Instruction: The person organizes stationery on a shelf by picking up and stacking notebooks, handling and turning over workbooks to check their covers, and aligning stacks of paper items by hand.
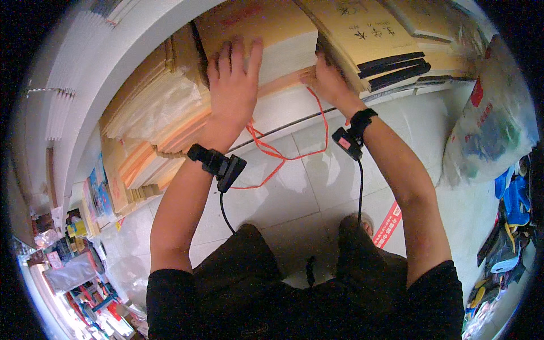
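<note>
My left hand (234, 80) lies palm down with its fingers spread on the front of a thick stack of tan-covered exercise books (284, 51). My right hand (333, 83) reaches into the narrow gap at that stack's right side, against the left edge of another pile of tan exercise books (374, 38). Its fingertips are partly hidden there, so its grip is unclear. That right pile has black spine edges and printed writing on its top cover. A loose red plastic string (278, 155) hangs from the shelf front between my hands.
Further stacks of paper booklets (157, 106) fill the left of the low shelf. At right stands a translucent plastic bag (488, 123). Assorted goods (512, 199) line the right edge, with more clutter (80, 276) lower left. Red tape (387, 225) marks the tiled floor (293, 191).
</note>
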### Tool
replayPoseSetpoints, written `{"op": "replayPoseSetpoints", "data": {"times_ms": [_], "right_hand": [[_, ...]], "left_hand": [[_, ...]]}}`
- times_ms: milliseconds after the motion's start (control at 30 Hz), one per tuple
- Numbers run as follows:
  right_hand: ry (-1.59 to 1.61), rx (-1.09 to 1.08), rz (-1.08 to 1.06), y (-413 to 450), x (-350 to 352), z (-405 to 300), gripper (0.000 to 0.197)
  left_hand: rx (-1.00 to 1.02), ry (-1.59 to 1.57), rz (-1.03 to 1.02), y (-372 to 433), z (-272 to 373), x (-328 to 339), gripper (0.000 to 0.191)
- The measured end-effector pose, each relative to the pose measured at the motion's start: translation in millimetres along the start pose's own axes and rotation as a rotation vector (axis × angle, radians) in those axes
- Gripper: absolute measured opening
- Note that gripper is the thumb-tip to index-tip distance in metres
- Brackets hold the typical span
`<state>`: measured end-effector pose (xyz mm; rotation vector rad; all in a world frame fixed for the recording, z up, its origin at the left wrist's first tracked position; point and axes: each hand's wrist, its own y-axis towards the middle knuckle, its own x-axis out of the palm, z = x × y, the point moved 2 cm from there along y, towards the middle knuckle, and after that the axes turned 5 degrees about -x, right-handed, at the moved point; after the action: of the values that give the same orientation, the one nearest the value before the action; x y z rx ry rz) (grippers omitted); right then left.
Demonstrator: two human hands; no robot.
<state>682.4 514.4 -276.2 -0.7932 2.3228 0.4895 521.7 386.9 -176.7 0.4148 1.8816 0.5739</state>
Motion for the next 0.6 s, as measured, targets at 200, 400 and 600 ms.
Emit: {"op": "replayPoseSetpoints", "data": {"times_ms": [200,400,600], "right_hand": [[-0.305,0.029,0.025,-7,3,15,0.076],[-0.335,0.012,0.086,-8,3,14,0.06],[-0.358,-0.116,-0.02,-8,9,23,0.051]], "left_hand": [[0.002,-0.026,-0.024,1,6,-2,0.064],[-0.009,-0.042,-0.045,0,7,-5,0.065],[-0.033,-0.286,-0.103,-2,1,-11,0.07]]}}
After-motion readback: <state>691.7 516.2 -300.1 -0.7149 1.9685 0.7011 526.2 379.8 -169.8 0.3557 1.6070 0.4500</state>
